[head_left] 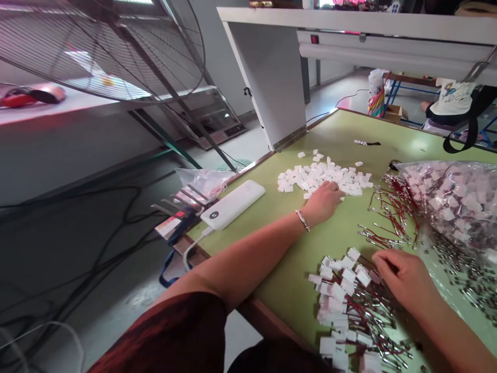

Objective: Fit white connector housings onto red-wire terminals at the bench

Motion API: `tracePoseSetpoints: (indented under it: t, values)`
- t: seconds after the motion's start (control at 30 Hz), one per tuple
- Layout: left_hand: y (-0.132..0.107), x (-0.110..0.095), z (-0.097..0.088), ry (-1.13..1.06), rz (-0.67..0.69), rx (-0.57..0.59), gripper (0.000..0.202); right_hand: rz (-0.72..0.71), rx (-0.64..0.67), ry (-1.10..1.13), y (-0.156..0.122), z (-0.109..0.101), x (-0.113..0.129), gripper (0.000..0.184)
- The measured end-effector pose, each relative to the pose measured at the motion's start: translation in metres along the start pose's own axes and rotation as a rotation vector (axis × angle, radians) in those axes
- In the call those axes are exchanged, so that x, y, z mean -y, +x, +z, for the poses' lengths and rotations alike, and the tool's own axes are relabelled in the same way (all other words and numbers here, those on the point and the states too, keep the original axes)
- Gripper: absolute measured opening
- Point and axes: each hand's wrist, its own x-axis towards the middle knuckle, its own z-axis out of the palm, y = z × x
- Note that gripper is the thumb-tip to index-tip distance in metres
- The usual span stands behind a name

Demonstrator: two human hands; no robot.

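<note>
Left hand [324, 201] is palm-down, fingers loosely curled on the near edge of the loose white plastic housings [318, 173], small blocky pieces spread flat to the right of the power bank [233, 204]; cannot tell if one is pinched. Right hand [404, 277] is further right of the power bank and nearer the person, fingers bent down into the wired pile [341, 305] of white housings on thin red wires, grip hidden. Loose red leads [388, 217] with shiny metal ends lie beside a crinkly clear bag [454, 197]. The matte green tabletop [341, 235] is bare between the two piles. The power bank, a smooth rounded slab, sits at the table edge.
</note>
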Motion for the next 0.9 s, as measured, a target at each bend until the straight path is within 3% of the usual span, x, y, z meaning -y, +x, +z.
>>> tracePoseSetpoints:
  t: [0.07, 0.17, 0.37, 0.47, 0.57, 0.7, 0.77, 0.9]
  values:
    - [0.001, 0.001, 0.007, 0.033, 0.074, 0.033, 0.023, 0.008, -0.089, -0.214, 0.005, 0.002, -0.013, 0.02]
    - [0.001, 0.0, 0.009, 0.002, 0.088, 0.01, 0.018, 0.015, -0.098, -0.451, 0.011, 0.006, -0.025, 0.014]
    - [-0.004, -0.006, 0.004, -0.006, 0.127, 0.052, 0.014, -0.027, -0.146, -0.507, 0.011, 0.006, -0.02, 0.011]
    - [-0.008, -0.015, -0.002, -0.084, 0.081, 0.038, 0.016, 0.024, -0.158, -0.589, 0.013, 0.004, -0.021, 0.01]
    - [-0.013, -0.027, -0.01, -0.449, -0.095, 0.012, 0.015, 0.06, -0.092, -0.649, 0.016, 0.005, -0.024, 0.009]
    - [-0.021, -0.041, -0.013, -1.06, -0.383, 0.213, 0.018, 0.01, -0.12, -0.67, 0.017, 0.007, -0.024, 0.012]
    - [-0.025, -0.047, -0.009, -1.249, -0.428, 0.3, 0.019, -0.016, -0.179, -0.622, 0.015, 0.005, -0.023, 0.016]
    - [-0.03, -0.055, 0.001, -1.48, -0.429, 0.359, 0.017, -0.024, -0.258, -0.404, 0.009, 0.0, -0.016, 0.021]
